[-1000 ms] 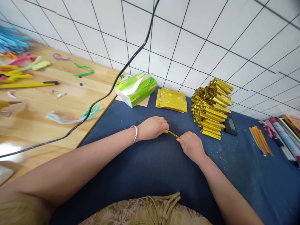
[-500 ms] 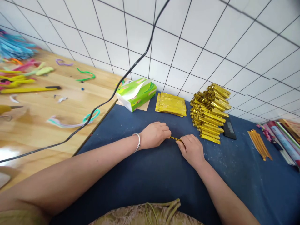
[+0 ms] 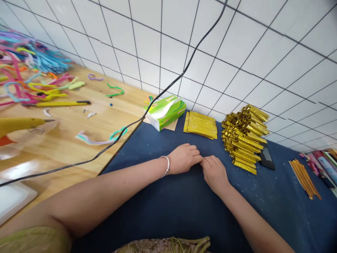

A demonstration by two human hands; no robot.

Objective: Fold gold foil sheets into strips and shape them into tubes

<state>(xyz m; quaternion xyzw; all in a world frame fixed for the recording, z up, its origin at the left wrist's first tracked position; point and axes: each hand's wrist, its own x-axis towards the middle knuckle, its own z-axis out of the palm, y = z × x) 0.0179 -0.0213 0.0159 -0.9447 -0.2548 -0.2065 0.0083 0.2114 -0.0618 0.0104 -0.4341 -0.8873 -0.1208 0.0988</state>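
Observation:
My left hand (image 3: 184, 159), with a silver bangle at the wrist, is closed above the dark blue cloth (image 3: 168, 207). Its fingertips meet those of my right hand (image 3: 215, 173), also closed in a pinch. The gold foil paper between them, seen half a second ago as a thin folded edge, is now covered by the fingers. Beyond the hands lies a flat stack of gold foil paper sheets (image 3: 200, 123). To the right of that stack is a heap of folded gold foil paper pieces (image 3: 243, 140).
A green tissue pack (image 3: 168, 114) stands near the tiled wall. A black cable (image 3: 168, 86) crosses the view. On the wooden table at left are a yellow glue gun (image 3: 21, 124), a yellow cutter (image 3: 60, 103) and pipe cleaners (image 3: 50, 58). A phone (image 3: 267, 158) lies by the gold heap.
My hands have come together, so the strip of gold foil paper between them no longer shows. The camera has turned left, and the whole scene sits farther right.

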